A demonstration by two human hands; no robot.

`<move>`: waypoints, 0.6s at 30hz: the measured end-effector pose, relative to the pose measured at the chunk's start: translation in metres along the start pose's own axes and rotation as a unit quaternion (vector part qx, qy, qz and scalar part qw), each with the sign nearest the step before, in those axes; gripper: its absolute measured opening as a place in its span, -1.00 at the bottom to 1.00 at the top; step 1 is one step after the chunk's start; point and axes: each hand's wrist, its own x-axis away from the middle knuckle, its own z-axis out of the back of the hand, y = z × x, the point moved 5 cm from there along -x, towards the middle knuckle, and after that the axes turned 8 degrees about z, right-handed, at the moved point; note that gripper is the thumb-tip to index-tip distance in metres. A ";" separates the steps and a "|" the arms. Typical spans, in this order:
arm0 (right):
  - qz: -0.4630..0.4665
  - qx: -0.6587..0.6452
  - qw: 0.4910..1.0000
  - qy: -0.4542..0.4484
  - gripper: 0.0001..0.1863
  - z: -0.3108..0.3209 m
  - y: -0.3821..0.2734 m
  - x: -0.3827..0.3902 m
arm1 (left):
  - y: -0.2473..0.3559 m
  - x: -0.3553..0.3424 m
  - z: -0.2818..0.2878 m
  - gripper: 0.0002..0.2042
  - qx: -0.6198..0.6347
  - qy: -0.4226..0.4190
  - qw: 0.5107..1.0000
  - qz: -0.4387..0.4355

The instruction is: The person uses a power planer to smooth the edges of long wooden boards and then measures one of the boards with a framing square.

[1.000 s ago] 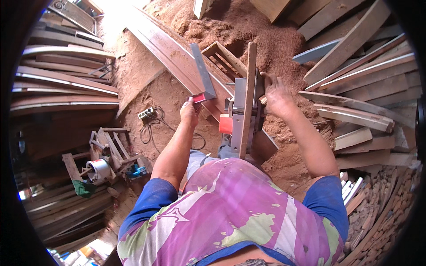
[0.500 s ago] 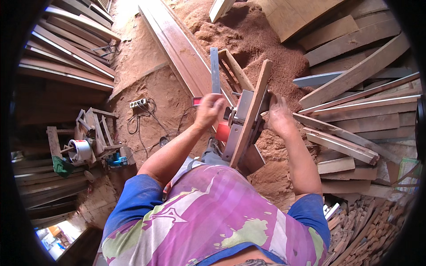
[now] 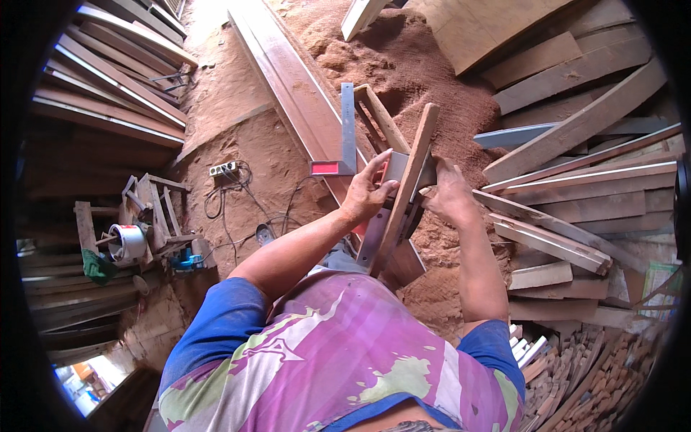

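A long wooden strip [image 3: 407, 189] stands tilted along a metal-bodied power tool [image 3: 373, 235] in front of me, which looks like an upturned planer. My left hand [image 3: 366, 193] is at the tool's left side, its thumb and index finger spread apart against the metal. On the far side of the strip my right hand [image 3: 453, 196] is closed at the tool's right side, fingers bent inward. What those fingers hold is hidden. Just beyond my left hand a try square [image 3: 348, 129] with a metal blade and red-marked handle lies on a wooden frame and board.
A long board [image 3: 291, 79] runs away to the upper left over sawdust-covered ground. Stacked planks [image 3: 576, 198] line the right side. At left are a power strip [image 3: 224, 168] with tangled cords and a small wooden stand [image 3: 153, 205]. Small offcuts [image 3: 586, 378] are piled lower right.
My left hand has moved right from near the try square onto the tool, uncovering the square's handle. My right hand stays beside the tool, with its fingers bent further inward.
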 end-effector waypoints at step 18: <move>-0.016 -0.123 0.992 0.003 -0.20 0.021 -0.009 -0.005 | 0.005 -0.011 0.014 -0.30 -0.135 -0.034 0.990 -0.033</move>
